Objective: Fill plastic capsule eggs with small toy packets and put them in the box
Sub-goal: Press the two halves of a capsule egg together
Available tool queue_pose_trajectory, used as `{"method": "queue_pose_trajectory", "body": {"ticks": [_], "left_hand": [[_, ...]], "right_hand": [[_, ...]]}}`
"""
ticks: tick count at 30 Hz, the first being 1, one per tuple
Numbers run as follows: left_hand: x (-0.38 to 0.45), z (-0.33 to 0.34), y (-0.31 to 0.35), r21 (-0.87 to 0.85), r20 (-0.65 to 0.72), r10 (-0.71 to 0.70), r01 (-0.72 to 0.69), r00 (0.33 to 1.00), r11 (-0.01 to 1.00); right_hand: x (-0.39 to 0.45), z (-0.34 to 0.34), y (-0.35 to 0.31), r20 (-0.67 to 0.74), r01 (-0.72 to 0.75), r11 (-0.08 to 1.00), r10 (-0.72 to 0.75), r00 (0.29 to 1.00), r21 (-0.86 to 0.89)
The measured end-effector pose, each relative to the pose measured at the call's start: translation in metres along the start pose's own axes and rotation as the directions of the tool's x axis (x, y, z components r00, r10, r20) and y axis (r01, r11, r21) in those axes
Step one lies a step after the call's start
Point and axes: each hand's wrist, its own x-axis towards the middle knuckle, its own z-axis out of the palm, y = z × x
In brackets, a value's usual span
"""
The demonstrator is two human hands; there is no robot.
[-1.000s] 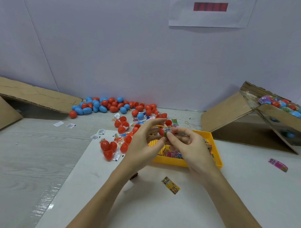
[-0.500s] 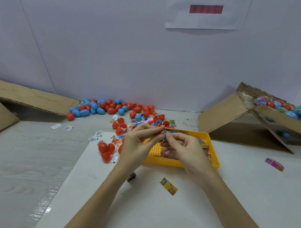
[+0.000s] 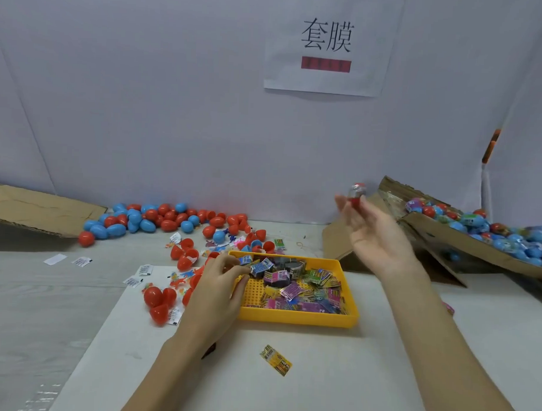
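Egg (image 3: 356, 194), red, blurred, at right hand (image 3: 374, 236) fingertips, grip loose, near cardboard box (image 3: 446, 239) of filled eggs. Left hand (image 3: 219, 283) pinches packet (image 3: 259, 269) in yellow tray (image 3: 299, 318) full of packets.

left hand (image 3: 219, 283): lowered, fingers curled | right hand (image 3: 374, 232): raised, fingers spread

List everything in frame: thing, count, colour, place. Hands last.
loose eggs: many, red and blue, back left by wall
yellow tray: one, centre, holds many mixed-colour packets
stray packet: one, yellow, near of tray
finished egg: one, red, film-wrapped, at right fingertips
cardboard box: one, brown, right, holds many wrapped eggs
wall sign: one, white, back wall
left hand: at tray's left edge, fingers on a packet
right hand: raised toward box
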Motion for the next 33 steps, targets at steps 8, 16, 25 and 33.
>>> {"method": "queue_pose_trajectory", "body": {"ticks": [8, 16, 25, 33], "left_hand": [[0.001, -0.002, -0.001, 0.036, 0.043, -0.011, 0.009, 0.999, 0.999], [0.01, -0.011, 0.004, 0.053, 0.128, -0.15, 0.144, 0.98, 0.988], [0.085, -0.052, -0.079, 0.082, 0.01, -0.374, 0.372, 0.927, 0.925], [0.078, -0.098, -0.208, 0.744, -0.045, -0.645, 0.456, 0.763, 0.488]], "right_hand": [[0.009, -0.02, 0.028, -0.075, -0.115, 0.964, 0.1, 0.992, -0.238], [-0.006, -0.029, 0.108, 0.043, -0.232, 0.888, 0.271, 0.962, -0.397], [-0.001, -0.034, 0.108, 0.032, -0.242, 0.884, 0.278, 0.96, -0.4], [0.006, -0.04, 0.113, 0.039, -0.228, 0.882, 0.267, 0.963, -0.411]]}}
